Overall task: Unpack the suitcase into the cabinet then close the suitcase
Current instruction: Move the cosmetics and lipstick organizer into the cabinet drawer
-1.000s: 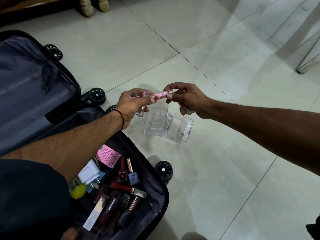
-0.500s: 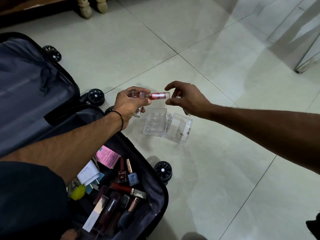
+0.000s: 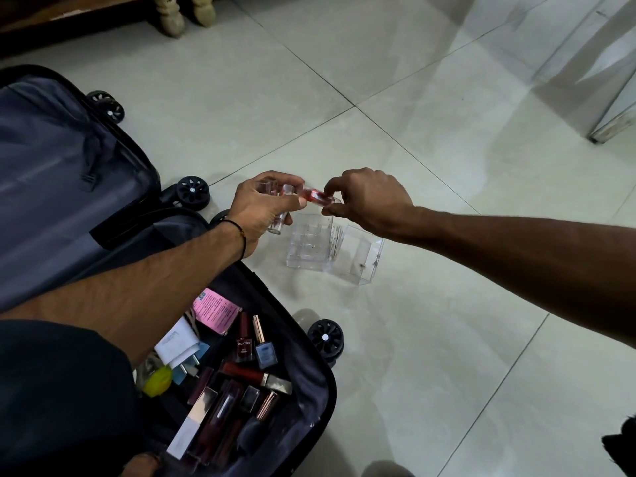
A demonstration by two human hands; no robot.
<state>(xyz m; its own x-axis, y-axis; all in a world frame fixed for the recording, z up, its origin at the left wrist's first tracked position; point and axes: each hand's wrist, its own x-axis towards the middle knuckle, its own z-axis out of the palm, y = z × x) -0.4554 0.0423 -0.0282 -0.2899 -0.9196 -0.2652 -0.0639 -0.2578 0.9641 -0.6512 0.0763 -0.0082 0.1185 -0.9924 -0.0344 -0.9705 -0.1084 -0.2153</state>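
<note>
The suitcase (image 3: 51, 160) is laid open on the tiled floor (image 3: 430, 339). Its nearer half is filled with loose cosmetics: a dark red nail polish bottle (image 3: 243, 342), a blue nail polish bottle (image 3: 266, 352) touching it, a red lip gloss tube (image 3: 241, 370) and several darker tubes that cannot be told apart. A pink leaflet (image 3: 215, 309), a white plug (image 3: 175, 346) and a yellow item (image 3: 158, 382) are seen in the same half, toward the hinge side. A clear organizer (image 3: 309, 242) is set on the floor just beside the suitcase's wheeled edge, with a clear box (image 3: 358, 256) touching it on the side away from the suitcase. Above the organizer, clear tubes (image 3: 276, 226) are gripped in the curled left hand (image 3: 261, 208). A small red tube (image 3: 315, 195) is pinched at its end by the right hand (image 3: 368, 197), and its other end is met by the left thumb. The suitcase's farther half is shown as bare grey lining. Wooden furniture legs (image 3: 170, 15) are seen well beyond the suitcase.
</note>
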